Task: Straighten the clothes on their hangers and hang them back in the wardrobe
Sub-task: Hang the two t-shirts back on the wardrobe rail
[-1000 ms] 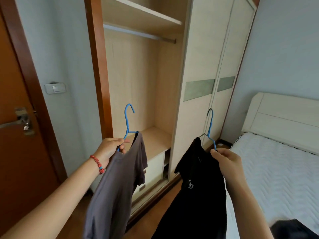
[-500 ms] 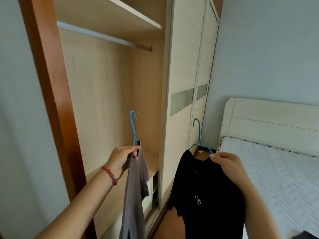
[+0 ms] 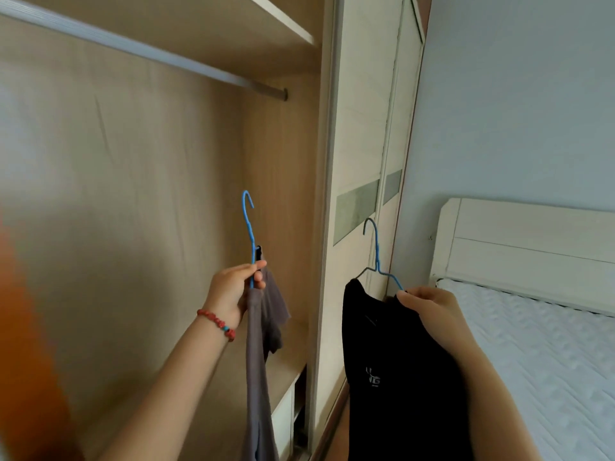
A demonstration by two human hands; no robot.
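A person is standing at an open wardrobe (image 3: 279, 168), carrying a garment on a hanger in each hand. The left hand (image 3: 233, 289) is pinching the neck of a blue hanger (image 3: 249, 227) between thumb and curled fingers, just below the hook, with a grey shirt (image 3: 263, 344) hanging edge-on beneath it, inside the wardrobe opening. The right hand (image 3: 429, 307) is gripping the near shoulder of a second hanger (image 3: 376, 257), its fingers curled over both wire and collar of a black shirt (image 3: 392, 367), which is hanging in front of the sliding door (image 3: 359, 128), left of the bed (image 3: 532, 327).

Both shirts are looking light and limp, draping straight down and likely to swing or slide along the thin wire; the grey one is appearing bunched on its hanger. The hangers themselves are looking stiff and slim, probably smooth enough for cloth to slip off if tilted. The neck below the hook is seeming the surest place to hold, leaving the hook free for the rail (image 3: 143, 49), which is running high across the far left, well above both hooks. Neither garment is on it yet.
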